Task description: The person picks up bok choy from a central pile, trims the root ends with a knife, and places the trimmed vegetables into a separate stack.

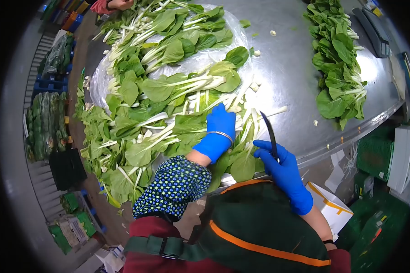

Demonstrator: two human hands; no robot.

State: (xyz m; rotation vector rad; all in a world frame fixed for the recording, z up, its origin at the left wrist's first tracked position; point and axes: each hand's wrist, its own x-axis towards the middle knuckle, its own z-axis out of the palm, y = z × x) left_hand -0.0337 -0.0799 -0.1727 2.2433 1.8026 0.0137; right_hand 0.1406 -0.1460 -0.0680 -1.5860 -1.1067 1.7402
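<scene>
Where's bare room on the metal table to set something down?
Widest patch: the bare metal table between the loose heap of white-stemmed green leaves and the long row of leafy green bunches, beyond the black curved-blade knife; a few white scraps there. Crowded: the heap, under and around the blue-gloved left hand.

Gloves (220, 123) are blue, knife (270, 133) black, vegetables (157, 89) green-white, sleeve (173, 186) dotted blue and green.
</scene>
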